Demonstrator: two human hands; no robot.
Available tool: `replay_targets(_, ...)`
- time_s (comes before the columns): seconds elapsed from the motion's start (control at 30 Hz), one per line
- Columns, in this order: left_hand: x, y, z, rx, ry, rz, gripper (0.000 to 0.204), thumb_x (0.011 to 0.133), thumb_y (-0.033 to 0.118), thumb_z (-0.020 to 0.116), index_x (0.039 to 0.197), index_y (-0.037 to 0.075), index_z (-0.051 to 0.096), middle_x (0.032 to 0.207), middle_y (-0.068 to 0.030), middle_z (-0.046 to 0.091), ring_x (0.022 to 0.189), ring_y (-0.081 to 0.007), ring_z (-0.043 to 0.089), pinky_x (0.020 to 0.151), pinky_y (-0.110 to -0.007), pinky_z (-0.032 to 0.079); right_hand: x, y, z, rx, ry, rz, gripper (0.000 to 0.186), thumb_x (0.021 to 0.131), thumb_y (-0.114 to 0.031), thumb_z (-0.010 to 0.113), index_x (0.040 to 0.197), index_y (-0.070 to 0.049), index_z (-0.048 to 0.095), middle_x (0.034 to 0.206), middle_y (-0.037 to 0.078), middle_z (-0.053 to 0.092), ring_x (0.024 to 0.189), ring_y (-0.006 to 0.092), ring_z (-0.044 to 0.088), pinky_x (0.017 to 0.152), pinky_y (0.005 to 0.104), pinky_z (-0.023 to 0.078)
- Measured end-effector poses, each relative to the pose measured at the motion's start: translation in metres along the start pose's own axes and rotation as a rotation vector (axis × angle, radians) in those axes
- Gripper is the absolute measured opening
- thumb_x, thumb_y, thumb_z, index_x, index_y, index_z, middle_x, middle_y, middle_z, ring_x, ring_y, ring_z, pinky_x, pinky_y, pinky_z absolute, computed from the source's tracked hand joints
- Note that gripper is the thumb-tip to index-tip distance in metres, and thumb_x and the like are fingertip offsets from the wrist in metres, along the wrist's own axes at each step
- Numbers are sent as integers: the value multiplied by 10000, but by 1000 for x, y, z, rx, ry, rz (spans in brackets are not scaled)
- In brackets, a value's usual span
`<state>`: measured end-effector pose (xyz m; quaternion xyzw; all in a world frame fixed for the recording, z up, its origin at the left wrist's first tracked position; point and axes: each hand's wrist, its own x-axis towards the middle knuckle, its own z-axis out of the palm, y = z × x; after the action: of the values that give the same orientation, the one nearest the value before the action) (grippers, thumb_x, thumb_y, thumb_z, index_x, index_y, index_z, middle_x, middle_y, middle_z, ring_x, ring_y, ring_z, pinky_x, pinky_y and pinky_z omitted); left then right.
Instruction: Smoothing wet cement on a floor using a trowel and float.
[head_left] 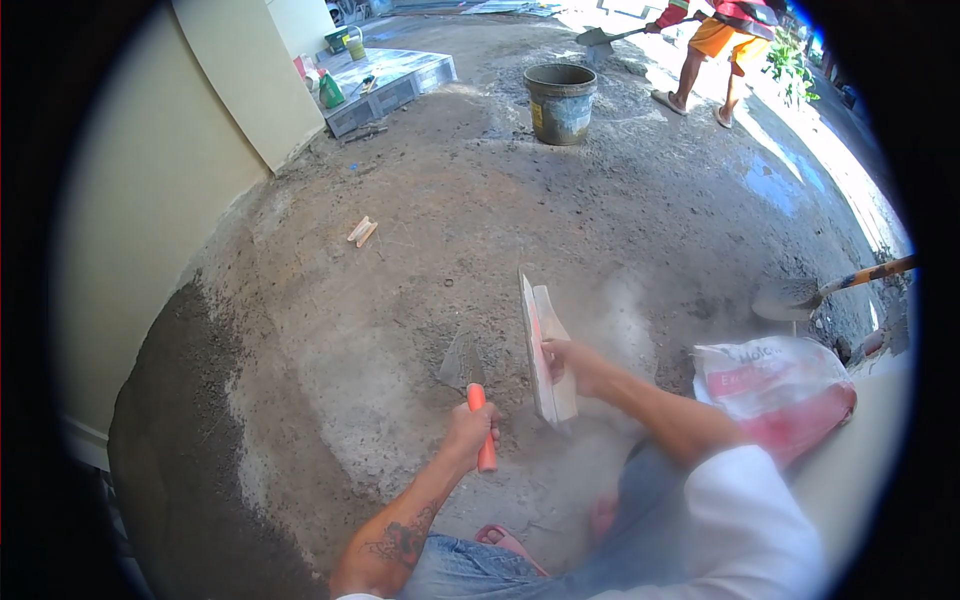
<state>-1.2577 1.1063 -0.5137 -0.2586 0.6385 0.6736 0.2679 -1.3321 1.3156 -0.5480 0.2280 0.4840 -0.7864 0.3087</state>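
Note:
My left hand [468, 430] is closed round the orange handle of a pointing trowel [482, 455], whose grey blade points away from me just above the rough ground. In my right hand [572, 366] is a plastering float [533, 325], gripped by its handle and held up on edge. Its long flat face is turned toward the trowel, and the two tools are apart. Under both hands lies a grey, dusty floor [370, 400] with pale powdery patches. A whitish haze hangs around the float.
A mortar bucket [562, 115] stands ahead. Beyond it a person [715, 45] holds a shovel [597, 42]. A second shovel [790, 300] and a red-and-white sack [770, 390] lie at right. Wood scraps [362, 232] rest ahead-left, near a wall [150, 200] and tiled step [390, 95]. Darker, wet-looking material [180, 430] borders the wall.

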Motion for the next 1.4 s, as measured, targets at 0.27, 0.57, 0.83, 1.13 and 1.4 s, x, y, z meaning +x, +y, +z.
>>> replay_targets(0.27,0,3,-2,-15,2,5,71,769,78,502,785,15,474,638,-50,457,494,-137,464,426,-295,441,4,2,3,-24,-23,-25,102,888,-197,477,878,-103,515,633,-44,391,504,72,357,446,227,339)
replay_targets(0.57,2,1,-3,-3,-7,9,119,770,115,510,784,-2,522,642,-52,499,519,-138,499,450,-302,451,8,5,-2,-39,-42,-1,104,885,-200,491,902,-102,523,633,-42,388,508,76,360,454,232,345)
replay_targets(0.83,0,3,-1,-15,-23,-7,67,767,77,511,780,30,465,622,-35,449,488,-131,459,427,-295,439,18,11,-8,-43,-16,-2,125,880,-199,495,944,-97,531,626,-45,393,497,74,359,443,233,341)
replay_targets(1.13,1,1,-3,-11,-16,3,76,776,89,509,781,28,465,628,-37,448,486,-133,458,422,-298,434,15,10,-5,-20,-46,-31,96,870,-190,488,868,-105,534,606,-45,401,483,74,358,439,230,340)
replay_targets(1.4,-2,5,-4,-22,-27,11,79,782,94,505,791,25,468,643,-42,455,497,-132,461,431,-299,434,4,7,2,-52,-18,-22,101,877,-205,486,876,-113,526,620,-37,407,490,78,371,439,234,351)
